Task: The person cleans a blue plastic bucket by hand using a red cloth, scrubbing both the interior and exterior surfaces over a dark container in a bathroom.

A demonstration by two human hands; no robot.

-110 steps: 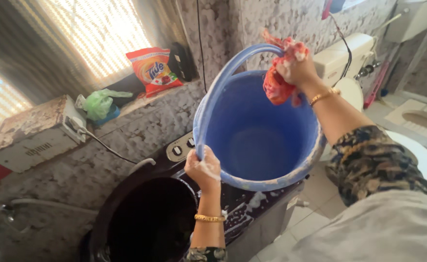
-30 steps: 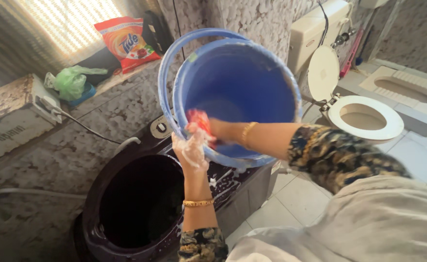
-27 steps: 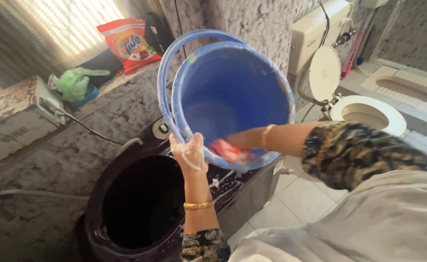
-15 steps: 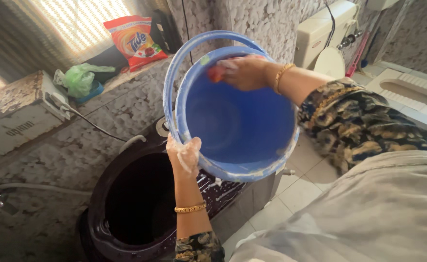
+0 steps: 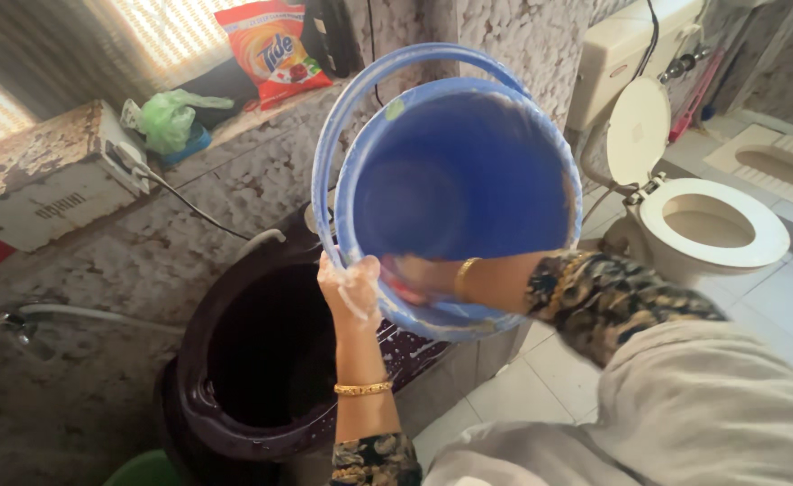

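Half a second ago the right hand (image 5: 414,274) was at the top of the blue bucket's (image 5: 459,180) inside wall; now it is low inside, against the bottom edge of the rim, blurred, with a reddish cloth (image 5: 401,286) under it. Whether its fingers are closed on the cloth cannot be told.

Going left to right: a worn box (image 5: 50,175) and a green bag (image 5: 170,117) sit on the stone ledge (image 5: 234,171), then an orange packet (image 5: 270,45). Below stands the dark tub (image 5: 252,360). The left hand (image 5: 350,288) is clamped on the bucket's lower rim, holding it tipped above the tub, mouth facing the camera, long axis running from mouth back to the wall, its handle (image 5: 360,99) looped up to the left. At the right is a white toilet (image 5: 711,220).
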